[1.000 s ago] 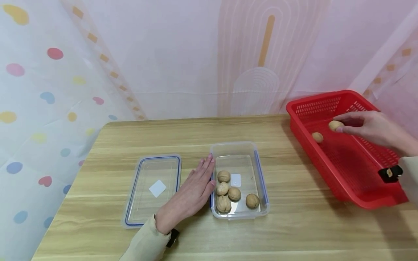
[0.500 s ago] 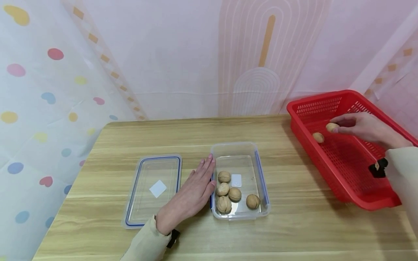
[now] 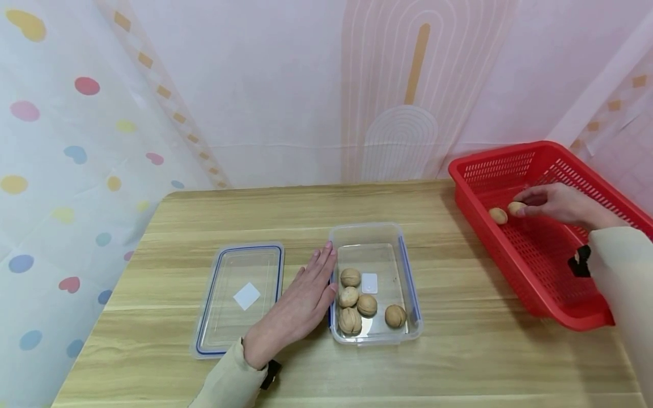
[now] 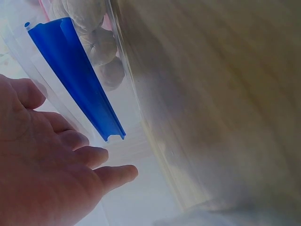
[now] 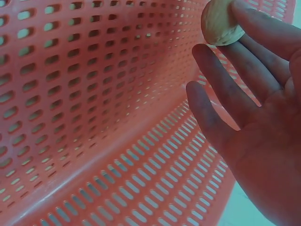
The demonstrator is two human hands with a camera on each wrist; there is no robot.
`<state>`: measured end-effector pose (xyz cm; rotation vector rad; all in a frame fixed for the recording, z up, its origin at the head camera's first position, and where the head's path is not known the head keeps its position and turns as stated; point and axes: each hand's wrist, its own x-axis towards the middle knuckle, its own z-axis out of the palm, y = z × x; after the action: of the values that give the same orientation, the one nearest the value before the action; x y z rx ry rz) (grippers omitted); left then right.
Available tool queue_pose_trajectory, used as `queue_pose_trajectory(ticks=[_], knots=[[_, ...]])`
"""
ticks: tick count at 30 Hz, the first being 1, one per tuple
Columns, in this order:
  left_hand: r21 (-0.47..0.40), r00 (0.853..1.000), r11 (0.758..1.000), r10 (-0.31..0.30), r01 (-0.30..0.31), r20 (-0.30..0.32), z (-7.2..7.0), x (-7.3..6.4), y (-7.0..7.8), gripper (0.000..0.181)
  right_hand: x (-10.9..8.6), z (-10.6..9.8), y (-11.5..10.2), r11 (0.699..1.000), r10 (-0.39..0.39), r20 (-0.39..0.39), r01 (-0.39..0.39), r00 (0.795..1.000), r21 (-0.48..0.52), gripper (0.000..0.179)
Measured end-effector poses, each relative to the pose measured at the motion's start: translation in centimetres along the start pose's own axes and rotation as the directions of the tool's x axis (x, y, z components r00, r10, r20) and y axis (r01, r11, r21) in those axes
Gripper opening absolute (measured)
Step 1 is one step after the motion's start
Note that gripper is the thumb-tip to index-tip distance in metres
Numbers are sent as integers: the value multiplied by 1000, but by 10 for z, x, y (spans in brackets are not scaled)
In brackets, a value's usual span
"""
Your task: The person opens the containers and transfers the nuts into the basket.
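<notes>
My right hand point(image 3: 561, 205) reaches into the red basket point(image 3: 515, 272) and pinches a walnut point(image 3: 517, 209) between thumb and fingers. Right beside it in the basket lies a second walnut point(image 3: 498, 216). The right wrist view shows the held walnut point(image 5: 221, 23) at the fingertips, the other fingers spread. My left hand point(image 3: 296, 303) rests with straight fingers against the left side of the clear plastic container point(image 3: 390, 249). Several walnuts point(image 3: 367, 305) sit in its near half, around a white packet. In the left wrist view, a blue latch point(image 4: 77, 77) on the container's side hangs beside the fingers.
A clear lid point(image 3: 229, 317) with a blue seal and a white square label point(image 3: 247, 296) lies flat on the wooden table point(image 3: 285, 215), left of the container and partly behind my left forearm. A patterned cloth point(image 3: 285, 90) hangs behind the table.
My right hand has moved left and down in the basket with the walnut, bringing it close beside the other one. My left hand, the container and the lid have stayed put.
</notes>
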<state>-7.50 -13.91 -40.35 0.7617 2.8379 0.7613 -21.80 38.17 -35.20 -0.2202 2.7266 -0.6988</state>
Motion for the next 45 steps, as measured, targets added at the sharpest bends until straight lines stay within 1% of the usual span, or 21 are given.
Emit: queue_pose_trajectory(ticks=[8,15,23,35,41,45], knots=[[4,1000,1000,6,-6,-6,0,-1,-1,60,2,4,4,1000,7,49,-7,999,-4,52],[3,1000,1000,8,-8,-9,0,-2,-1,60,3,7,3,999,-19,68,22,998,-37,48],[1,1000,1000,5,-5,-5,0,-2,-1,60,4,9,5,998,-26,80,31,996,-60,50],[-1,1000,1000,8,-8,-7,1,-1,-1,60,2,8,5,1000,1,129,2,992,-22,62],[-4,1000,1000,5,-5,-6,1,0,-2,60,-1,6,3,999,-10,127,16,992,-44,65],[-7,1000,1000,3,-3,-9,1,1,-2,61,-3,2,2,999,-7,133,12,991,-41,69]])
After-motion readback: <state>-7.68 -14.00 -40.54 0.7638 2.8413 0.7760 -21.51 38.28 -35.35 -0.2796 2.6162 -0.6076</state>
